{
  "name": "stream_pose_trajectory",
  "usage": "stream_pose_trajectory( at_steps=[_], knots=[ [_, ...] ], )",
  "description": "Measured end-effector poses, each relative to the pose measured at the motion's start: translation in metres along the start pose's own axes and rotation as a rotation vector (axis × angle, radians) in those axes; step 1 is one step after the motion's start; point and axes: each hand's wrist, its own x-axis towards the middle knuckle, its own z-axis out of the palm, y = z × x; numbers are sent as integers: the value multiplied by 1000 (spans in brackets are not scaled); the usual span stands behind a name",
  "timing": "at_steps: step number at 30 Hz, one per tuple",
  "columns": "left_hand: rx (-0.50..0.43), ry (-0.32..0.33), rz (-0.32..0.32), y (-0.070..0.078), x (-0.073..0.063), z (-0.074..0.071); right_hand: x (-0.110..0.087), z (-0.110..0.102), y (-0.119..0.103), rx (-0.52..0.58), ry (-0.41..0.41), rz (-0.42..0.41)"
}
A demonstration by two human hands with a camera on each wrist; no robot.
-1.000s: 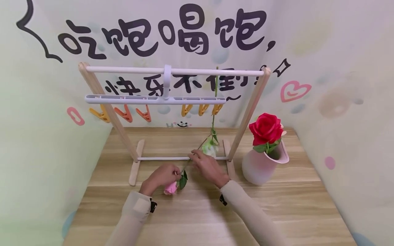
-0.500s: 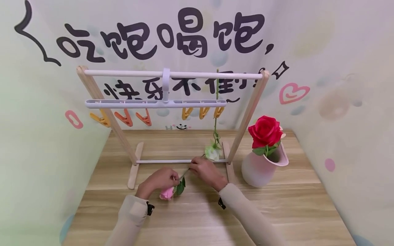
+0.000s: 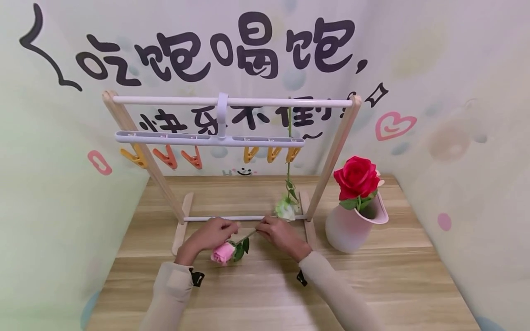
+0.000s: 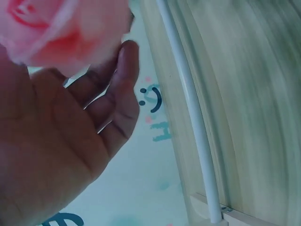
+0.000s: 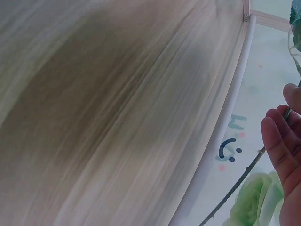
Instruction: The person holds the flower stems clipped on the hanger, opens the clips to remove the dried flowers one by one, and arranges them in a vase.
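Observation:
A pink rose (image 3: 223,252) with green leaves lies tilted above the table, its bloom toward the left hand. My right hand (image 3: 283,235) pinches its stem (image 5: 236,184) between thumb and fingers. Close behind the bloom is my left hand (image 3: 209,237), its loosely bent fingers apart from the stem; in the left wrist view the bloom (image 4: 70,33) partly covers that hand. Just beyond the right hand, a white-green flower (image 3: 285,209) hangs head down, its stem in a yellow clip (image 3: 293,154) of the hanger (image 3: 174,138).
The hanger hooks over the top bar (image 3: 281,101) of a wooden rack, with several orange and yellow clips below it. A low white bar (image 3: 232,219) joins the rack's feet. To the right stands a pale pitcher-shaped vase (image 3: 348,230) holding a red rose (image 3: 357,178).
The left fingers have let go of the pink rose's stem and lifted slightly away. The rose has shifted a little to the left and toward me, then the bloom rose slightly.

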Motion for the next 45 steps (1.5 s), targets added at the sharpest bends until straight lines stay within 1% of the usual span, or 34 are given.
stream_pose_trajectory(
  at_steps=[2,5,9,12,16,21,25,27,29,32,33,35,36,38,41,43,45],
  knots=[
    [-37,40,-43,-1,0,-2,-1,-2,1,15,0,-2],
    [-87,121,-76,-5,0,-4,-2,-5,0,33,21,-4],
    [-147,215,-83,-11,1,-3,-3,-8,0,49,54,12],
    [-160,248,-86,-16,3,-1,-4,-10,-1,56,87,24],
    [-173,284,-93,-22,3,4,-5,-14,-6,65,133,16],
    [-226,313,-75,-25,4,12,-7,-24,-13,82,160,16],
    [-237,343,-67,-26,7,15,-3,-32,-17,77,192,-11],
    [-205,364,-49,-26,9,16,0,-35,-18,84,219,-26],
    [-185,389,-12,-26,10,17,4,-39,-20,88,249,-36],
    [-135,441,113,-26,10,20,7,-46,-23,107,286,-35],
    [-131,459,153,-26,9,20,7,-48,-24,108,299,-34],
    [-114,481,186,-25,9,21,8,-55,-27,112,324,-30],
    [-102,485,180,-25,9,22,8,-58,-28,113,336,-25],
    [-108,472,105,-23,11,22,8,-66,-30,124,361,-15],
    [-137,418,-13,-20,16,21,7,-80,-31,155,391,8],
    [-152,396,-48,-18,19,21,7,-91,-32,175,417,16],
    [-159,386,-48,-18,21,23,6,-103,-33,192,448,25]
  ],
)
